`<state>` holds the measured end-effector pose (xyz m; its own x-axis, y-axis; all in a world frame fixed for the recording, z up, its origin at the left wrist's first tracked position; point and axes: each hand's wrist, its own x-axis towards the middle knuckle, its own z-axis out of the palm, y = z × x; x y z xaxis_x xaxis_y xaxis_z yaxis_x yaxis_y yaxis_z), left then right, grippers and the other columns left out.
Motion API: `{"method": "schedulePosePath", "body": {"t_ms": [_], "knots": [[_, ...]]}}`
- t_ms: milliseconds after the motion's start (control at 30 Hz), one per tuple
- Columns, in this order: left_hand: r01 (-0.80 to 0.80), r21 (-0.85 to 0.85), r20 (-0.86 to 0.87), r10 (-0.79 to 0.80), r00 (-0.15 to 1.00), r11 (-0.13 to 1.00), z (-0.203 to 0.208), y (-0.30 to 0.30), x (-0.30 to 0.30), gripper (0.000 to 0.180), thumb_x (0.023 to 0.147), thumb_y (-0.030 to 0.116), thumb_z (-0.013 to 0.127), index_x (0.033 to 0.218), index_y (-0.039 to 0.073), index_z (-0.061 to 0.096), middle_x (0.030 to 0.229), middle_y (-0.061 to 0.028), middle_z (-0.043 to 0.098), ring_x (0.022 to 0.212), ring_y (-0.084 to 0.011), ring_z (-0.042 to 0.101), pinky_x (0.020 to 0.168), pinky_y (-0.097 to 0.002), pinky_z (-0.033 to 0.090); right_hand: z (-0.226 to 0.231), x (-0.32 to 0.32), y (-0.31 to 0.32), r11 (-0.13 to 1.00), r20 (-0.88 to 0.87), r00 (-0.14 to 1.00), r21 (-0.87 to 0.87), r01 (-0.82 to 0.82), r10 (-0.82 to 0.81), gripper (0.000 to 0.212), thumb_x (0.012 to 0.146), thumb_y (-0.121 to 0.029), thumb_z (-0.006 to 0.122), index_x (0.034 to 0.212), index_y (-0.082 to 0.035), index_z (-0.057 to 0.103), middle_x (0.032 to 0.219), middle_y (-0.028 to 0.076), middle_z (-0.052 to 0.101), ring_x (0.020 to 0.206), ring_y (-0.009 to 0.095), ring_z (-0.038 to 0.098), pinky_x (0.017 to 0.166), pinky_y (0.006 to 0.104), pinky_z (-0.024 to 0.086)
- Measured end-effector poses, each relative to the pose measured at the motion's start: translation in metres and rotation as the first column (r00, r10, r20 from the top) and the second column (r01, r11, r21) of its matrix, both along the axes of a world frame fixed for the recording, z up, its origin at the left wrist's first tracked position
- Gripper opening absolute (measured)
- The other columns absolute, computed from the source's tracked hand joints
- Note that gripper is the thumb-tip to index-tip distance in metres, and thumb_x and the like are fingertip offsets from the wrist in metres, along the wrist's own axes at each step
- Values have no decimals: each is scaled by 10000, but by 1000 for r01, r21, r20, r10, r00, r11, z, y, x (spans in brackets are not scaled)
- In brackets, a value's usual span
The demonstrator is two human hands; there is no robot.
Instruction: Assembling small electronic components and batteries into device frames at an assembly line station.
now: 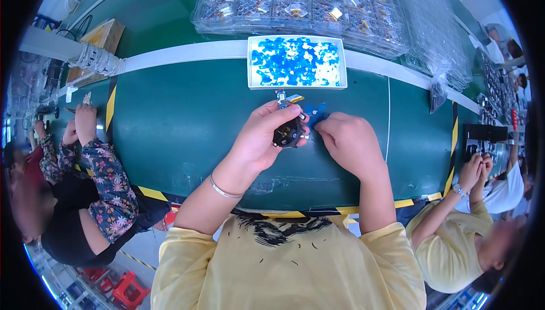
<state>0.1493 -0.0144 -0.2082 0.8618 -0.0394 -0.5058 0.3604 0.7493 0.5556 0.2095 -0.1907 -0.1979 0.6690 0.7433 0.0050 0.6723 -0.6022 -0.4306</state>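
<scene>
My left hand is closed around a small round black plastic housing. A small circuit board and a flat silver-and-yellow part stick out above its thumb. Close by, my right hand has thumb and fingers pinched together, its fingertips beside the blue film pieces on the green table. Whatever lies between those fingertips is hidden.
A white box of blue and white bits stands just beyond my hands. Behind a white rail are stacked clear trays of small electronic parts. Striped tape edges my station. People work at left and right.
</scene>
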Motion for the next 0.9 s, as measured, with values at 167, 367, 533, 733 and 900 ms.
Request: {"method": "schedulePosePath", "body": {"t_ms": [167,367,533,733,900], "knots": [[47,-65,-44,-50,998,997,-4,1,-1,143,853,179,601,898,45,579,834,-91,625,722,-165,630,561,-302,539,12,-6,10,920,-176,963,301,251,-205,69,708,-18,676,740,-31,616,711,71,591,594,211,589,541,309,469],[79,-70,42,-76,996,994,-7,-3,0,173,850,173,601,923,18,581,834,-75,630,692,-159,634,575,-290,553,5,-16,28,773,-16,991,625,113,-131,147,688,28,693,812,-12,625,765,86,621,654,183,619,592,265,490],[103,9,64,-103,993,995,5,-1,-2,202,851,108,550,1032,22,579,912,-85,628,737,-179,652,598,-292,562,7,-14,23,775,-29,984,612,156,-175,140,684,47,684,798,-7,623,776,93,628,678,175,628,597,256,493],[98,294,168,-152,974,951,13,-8,-7,357,854,-21,447,1208,22,467,1069,-92,588,900,-169,628,655,-280,567,7,-8,15,583,-619,782,611,535,-69,130,673,47,687,778,1,625,788,77,620,687,163,605,626,265,480],[69,362,251,-169,953,930,11,-12,-12,369,861,-86,396,1219,-9,437,1219,-125,526,1019,-175,580,737,-309,574,10,-11,21,771,26,991,631,88,-134,155,652,61,688,776,-16,636,780,91,608,701,210,588,612,278,465]]}}
